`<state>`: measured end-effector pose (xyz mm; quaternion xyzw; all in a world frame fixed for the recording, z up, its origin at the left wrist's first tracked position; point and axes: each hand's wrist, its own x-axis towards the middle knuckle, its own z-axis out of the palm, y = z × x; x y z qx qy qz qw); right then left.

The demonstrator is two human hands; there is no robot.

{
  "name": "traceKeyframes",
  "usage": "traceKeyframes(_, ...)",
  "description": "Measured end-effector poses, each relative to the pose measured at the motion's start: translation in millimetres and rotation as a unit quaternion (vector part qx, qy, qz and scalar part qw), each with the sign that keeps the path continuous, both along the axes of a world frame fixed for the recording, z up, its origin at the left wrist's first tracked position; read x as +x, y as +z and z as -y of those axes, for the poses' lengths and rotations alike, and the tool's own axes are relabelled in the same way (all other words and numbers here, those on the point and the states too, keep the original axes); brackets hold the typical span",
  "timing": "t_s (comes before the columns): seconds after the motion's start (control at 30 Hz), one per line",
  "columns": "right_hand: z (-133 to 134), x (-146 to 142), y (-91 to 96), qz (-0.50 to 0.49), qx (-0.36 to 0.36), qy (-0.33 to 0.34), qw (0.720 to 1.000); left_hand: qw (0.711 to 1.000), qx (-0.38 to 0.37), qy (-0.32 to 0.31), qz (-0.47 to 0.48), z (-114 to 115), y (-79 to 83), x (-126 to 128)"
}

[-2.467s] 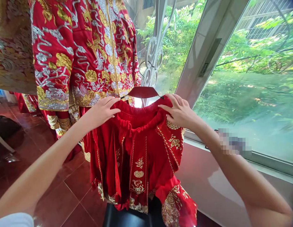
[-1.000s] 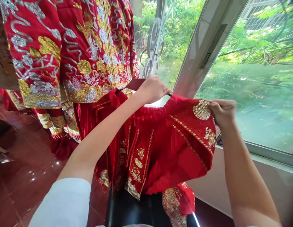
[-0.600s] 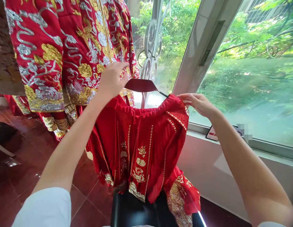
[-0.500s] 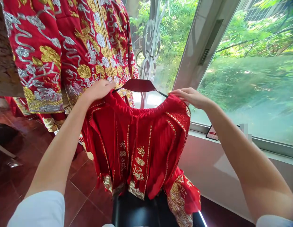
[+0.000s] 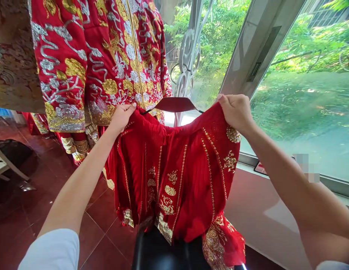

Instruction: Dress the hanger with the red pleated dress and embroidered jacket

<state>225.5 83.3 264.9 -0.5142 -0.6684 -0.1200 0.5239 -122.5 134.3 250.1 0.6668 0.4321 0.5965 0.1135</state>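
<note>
A red skirt (image 5: 188, 180) with gold embroidery and beaded trim hangs in front of me on a dark hanger (image 5: 174, 104). Its gathered waistband spans the hanger's two arms. My left hand (image 5: 122, 117) pinches the waistband at its left end. At the right end, the fingers of my right hand (image 5: 236, 111) are closed round the waistband and pull it up and outward, past the hanger's clip. The lower hem drapes over a black seat (image 5: 163, 255), and one gold-patterned panel spills off its right side.
Behind stands a red jacket (image 5: 107, 63) covered in gold and silver embroidery. A metal scroll stand (image 5: 188, 56) rises beside the window (image 5: 298, 112). A phone-like object (image 5: 260, 168) lies on the sill. At the left, a pale chair (image 5: 5, 165) stands on the tiled floor (image 5: 95, 240).
My right hand has closed on the waistband and drawn its right end up and outward, stretching it straighter. My left hand has shifted its grip. The view has swung slightly left.
</note>
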Motion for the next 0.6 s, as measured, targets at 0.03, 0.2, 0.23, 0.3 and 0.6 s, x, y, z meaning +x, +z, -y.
traceKeyframes(0.03, 0, -3, 0.0, -0.008, 0.025, -0.006, 1.0, 1.0, 0.022, 0.006, -0.009, 1, -4.3, 1)
traceKeyframes(0.2, -1, 0, -9.5, 0.054, -0.063, 0.077, 0.994, 0.988, 0.108, 0.044, -0.099, 32, -20.5, 4)
traceKeyframes(0.23, 1, 0, -13.5, 0.064, -0.064, 0.075, 0.993, 0.982, 0.144, 0.073, -0.102, 44, -25.7, 6)
traceKeyframes(0.3, 12, -7, -24.7, 0.064, -0.019, 0.036, 0.997, 0.958, 0.22, 0.156, -0.104, 71, -41.5, 15)
traceKeyframes(0.6, 160, -76, -111.7, 0.022, 0.121, 0.062, 0.991, 0.928, -0.001, 0.241, -0.285, 107, -120.3, 100)
